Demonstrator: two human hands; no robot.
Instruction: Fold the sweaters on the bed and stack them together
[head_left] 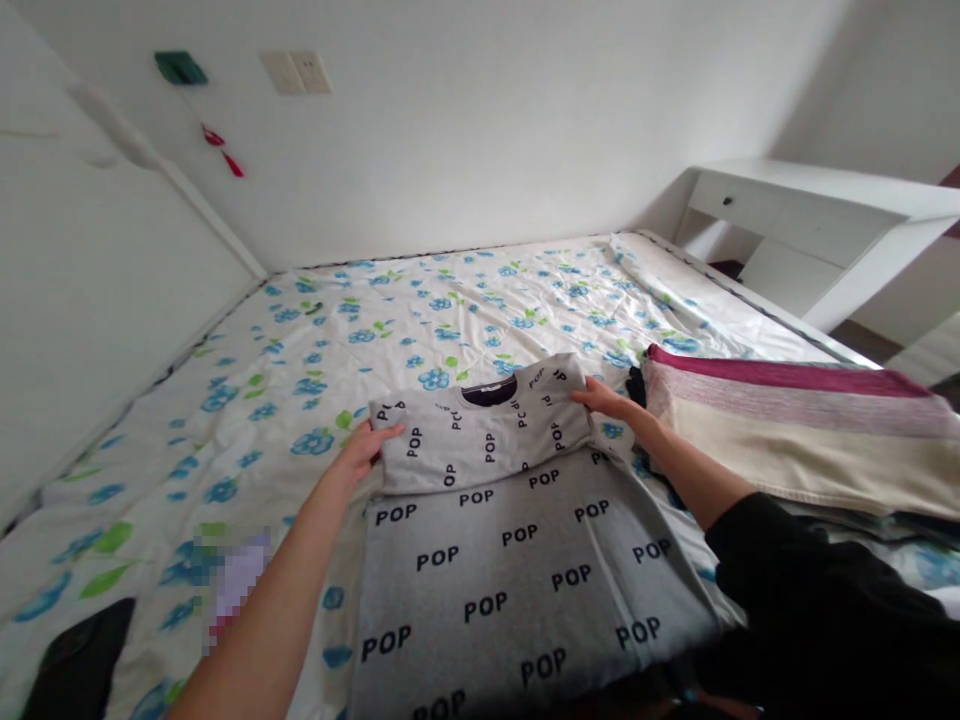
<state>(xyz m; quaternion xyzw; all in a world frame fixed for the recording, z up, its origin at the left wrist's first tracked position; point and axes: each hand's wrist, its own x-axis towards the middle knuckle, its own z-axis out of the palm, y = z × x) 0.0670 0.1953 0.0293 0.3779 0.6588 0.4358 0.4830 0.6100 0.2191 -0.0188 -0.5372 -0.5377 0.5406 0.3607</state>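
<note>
A grey shirt (517, 560) printed with black "POP" lettering lies on the bed before me, its lower end toward my body. Its top part is doubled over, with the round dark-lined neckline facing up near the far edge. My left hand (366, 445) grips the left side of that doubled part, thumb on top and fingers underneath. On the opposite side, my right hand (600, 396) pinches the right edge close to the top corner. The fingertips under the cloth are hidden from view.
Folded clothes (802, 430), maroon, pink and cream on top, are stacked at the right. A dark phone (82, 660) lies at lower left. Blue-flowered bedding (442, 335) covers the bed, bounded by walls behind and left. A white desk (802, 230) stands beyond the bed's right edge.
</note>
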